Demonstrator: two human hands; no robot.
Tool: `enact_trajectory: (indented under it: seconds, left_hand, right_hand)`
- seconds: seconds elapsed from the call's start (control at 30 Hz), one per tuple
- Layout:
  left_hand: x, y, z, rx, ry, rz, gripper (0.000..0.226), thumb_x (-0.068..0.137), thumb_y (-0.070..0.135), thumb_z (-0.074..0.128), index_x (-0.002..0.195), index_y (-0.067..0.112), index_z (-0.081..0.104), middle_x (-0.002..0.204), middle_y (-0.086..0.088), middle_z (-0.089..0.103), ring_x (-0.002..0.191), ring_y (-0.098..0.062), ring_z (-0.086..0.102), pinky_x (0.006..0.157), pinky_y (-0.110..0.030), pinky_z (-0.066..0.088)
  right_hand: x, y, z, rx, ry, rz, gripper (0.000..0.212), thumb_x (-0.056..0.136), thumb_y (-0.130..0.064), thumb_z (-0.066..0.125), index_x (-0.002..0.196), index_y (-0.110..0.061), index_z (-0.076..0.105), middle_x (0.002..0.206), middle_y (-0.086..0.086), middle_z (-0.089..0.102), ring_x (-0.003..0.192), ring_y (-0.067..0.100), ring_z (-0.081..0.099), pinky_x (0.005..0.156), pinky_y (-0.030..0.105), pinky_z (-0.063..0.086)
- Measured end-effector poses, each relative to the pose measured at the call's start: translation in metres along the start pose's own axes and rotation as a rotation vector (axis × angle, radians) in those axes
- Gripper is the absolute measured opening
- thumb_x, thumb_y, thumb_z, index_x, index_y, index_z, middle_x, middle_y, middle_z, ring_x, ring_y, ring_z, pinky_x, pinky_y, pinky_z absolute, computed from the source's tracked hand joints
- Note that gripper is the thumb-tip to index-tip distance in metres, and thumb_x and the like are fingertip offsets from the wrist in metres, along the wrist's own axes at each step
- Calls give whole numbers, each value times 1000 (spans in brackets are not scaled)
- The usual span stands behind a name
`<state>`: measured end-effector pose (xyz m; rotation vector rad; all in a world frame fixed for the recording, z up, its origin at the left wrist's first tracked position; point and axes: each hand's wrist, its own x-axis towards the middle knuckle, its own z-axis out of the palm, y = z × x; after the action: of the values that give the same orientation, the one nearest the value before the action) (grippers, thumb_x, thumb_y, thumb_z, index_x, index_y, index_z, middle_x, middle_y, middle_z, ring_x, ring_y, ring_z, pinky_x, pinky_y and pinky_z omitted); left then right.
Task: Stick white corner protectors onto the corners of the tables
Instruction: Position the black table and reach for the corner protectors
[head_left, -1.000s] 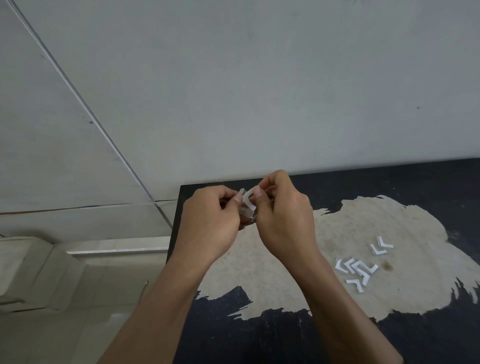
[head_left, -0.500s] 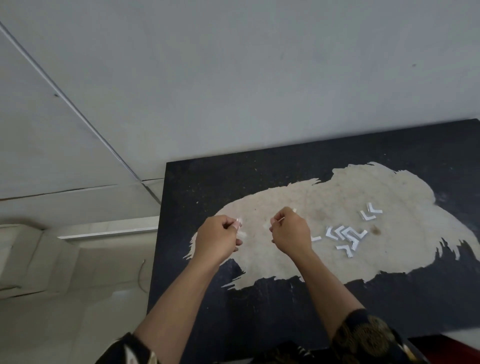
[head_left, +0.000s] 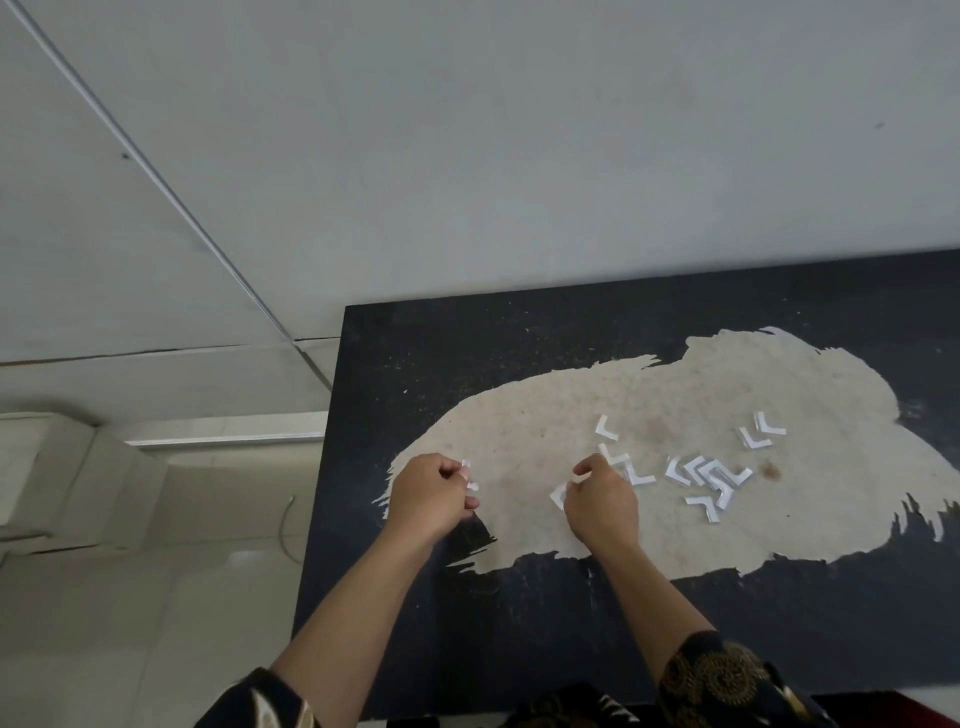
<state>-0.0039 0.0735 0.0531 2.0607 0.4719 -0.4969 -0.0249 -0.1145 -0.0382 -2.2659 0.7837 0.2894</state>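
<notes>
White protector (head_left: 466, 466) stays pinched in left fingers (head_left: 451, 472); right fingers (head_left: 587, 469) now lowered, grip unclear.

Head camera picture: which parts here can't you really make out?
- Head view: the white piece the left hand pinches, mostly hidden by its fingers.
- Head view: whether the right hand grips the corner protector its fingers cover.
- Head view: the table, cut off at the right edge.

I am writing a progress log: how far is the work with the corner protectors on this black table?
Done: nothing visible; the far left corner of the black table is bare. In hand: the left hand pinches one white piece; the right hand sits among others, grip unclear. Left: sticking it on; many loose pieces lie on the table.
</notes>
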Motion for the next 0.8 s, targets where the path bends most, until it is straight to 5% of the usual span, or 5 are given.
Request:
enact_trajectory:
  seconds: [0.27, 0.37, 0.47, 0.6, 0.8]
  left_hand:
    - [10, 16, -6, -17, 22, 106, 7, 98, 14, 62, 103, 16, 66, 96, 3, 68, 75, -6, 74, 63, -14, 55]
    - [10, 25, -10, 48, 69, 197, 5, 95, 18, 67, 99, 20, 69, 101, 2, 71, 79, -7, 73, 78, -25, 60]
    - [11, 32, -19, 160, 147, 282, 9, 91, 24, 72, 100, 22, 74, 105, 4, 71, 93, -11, 69, 84, -28, 56]
    - [14, 38, -43, 171, 193, 367, 15, 87, 22, 76, 101, 17, 77, 101, 8, 69, 88, -6, 65, 72, -12, 46]
    - [37, 34, -80, -112, 245, 363, 34, 80, 20, 83, 107, 26, 64, 106, 14, 65, 88, -6, 68, 72, -17, 51]
  right_hand:
    - [-21, -65, -26, 309, -197, -198, 17, 98, -39, 59, 109, -25, 62, 87, -5, 72, 70, 11, 70, 59, 25, 57]
    - [-30, -97, -32, 432, -289, -246, 22, 100, -40, 55, 114, -24, 62, 91, -5, 73, 71, 11, 71, 58, 20, 54]
    - [-30, -117, -34, 459, -308, -256, 21, 100, -36, 56, 114, -22, 64, 95, -3, 73, 72, 12, 72, 58, 18, 54]
    - [-29, -140, -28, 498, -377, -243, 13, 99, -24, 60, 108, -17, 68, 96, 0, 73, 75, 13, 71, 58, 19, 53]
    - [-31, -177, -12, 747, -434, -215, 14, 94, -11, 68, 106, -16, 66, 93, 7, 74, 69, 13, 70, 57, 23, 54]
